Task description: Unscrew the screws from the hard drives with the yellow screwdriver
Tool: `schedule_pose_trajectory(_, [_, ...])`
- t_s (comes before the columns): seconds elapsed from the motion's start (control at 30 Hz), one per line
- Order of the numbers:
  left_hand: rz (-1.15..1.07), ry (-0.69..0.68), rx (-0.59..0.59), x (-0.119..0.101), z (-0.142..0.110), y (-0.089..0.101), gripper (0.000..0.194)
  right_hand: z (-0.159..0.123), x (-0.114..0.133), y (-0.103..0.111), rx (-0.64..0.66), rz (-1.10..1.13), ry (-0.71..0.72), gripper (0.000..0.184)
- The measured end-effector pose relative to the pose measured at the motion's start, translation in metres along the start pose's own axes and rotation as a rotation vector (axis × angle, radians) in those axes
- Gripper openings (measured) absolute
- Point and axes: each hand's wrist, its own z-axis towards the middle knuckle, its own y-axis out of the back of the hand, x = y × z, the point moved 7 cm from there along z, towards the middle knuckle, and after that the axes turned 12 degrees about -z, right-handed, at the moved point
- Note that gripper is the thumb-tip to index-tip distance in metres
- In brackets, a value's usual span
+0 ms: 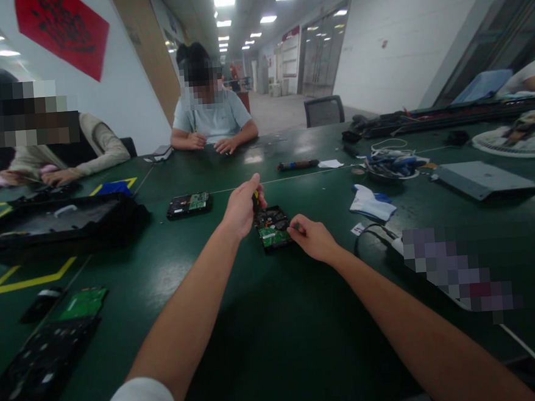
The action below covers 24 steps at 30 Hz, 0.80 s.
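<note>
A hard drive (273, 235) lies on the green table in front of me, its green circuit board and black metal underside facing up. My left hand (240, 209) is closed round the yellow and black handle of a screwdriver (256, 200), held upright over the far left part of the drive. Its tip is too small to make out. At the drive's right edge, the curled fingers of my right hand (313, 237) grip the side near the circuit board. A second hard drive (188, 205) rests farther left, apart from both hands.
A black plastic housing (58, 224) and several drives with boards (44, 356) lie left. On the right are white gloves (371, 202), a power strip (450, 267) with a cable, a bundle of wires (393, 161) and a grey metal case (486, 179). Two people sit across the table.
</note>
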Motion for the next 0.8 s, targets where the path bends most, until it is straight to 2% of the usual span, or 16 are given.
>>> schedule_pose_trajectory(0.13, [-0.035,0.031,-0.043,0.0045,0.0015,0.0027,0.049,0.0003,-0.0006,-0.0007,0.015,0.006,-0.008,0.009])
schedule_pose_trajectory(0.27, [0.018,-0.028,-0.038,-0.0008,0.0002,0.0030,0.045,0.0005,-0.0008,-0.0013,0.015,0.004,-0.006,0.009])
schedule_pose_trajectory(0.4, [0.106,-0.052,0.028,-0.0045,-0.0029,-0.0022,0.044,0.0008,-0.0010,-0.0016,0.002,0.004,0.001,0.009])
schedule_pose_trajectory(0.5, [0.063,-0.007,0.061,-0.0005,-0.0037,-0.0059,0.043,0.0011,-0.0004,-0.0016,0.001,0.000,0.008,0.008])
schedule_pose_trajectory(0.63, [-0.027,0.024,0.003,0.0037,-0.0016,-0.0023,0.046,0.0013,-0.0004,-0.0012,0.006,-0.018,-0.006,0.009])
schedule_pose_trajectory(0.8, [0.089,-0.091,-0.008,-0.0055,-0.0006,0.0018,0.043,0.0007,0.0005,-0.0003,0.018,-0.023,-0.010,0.010])
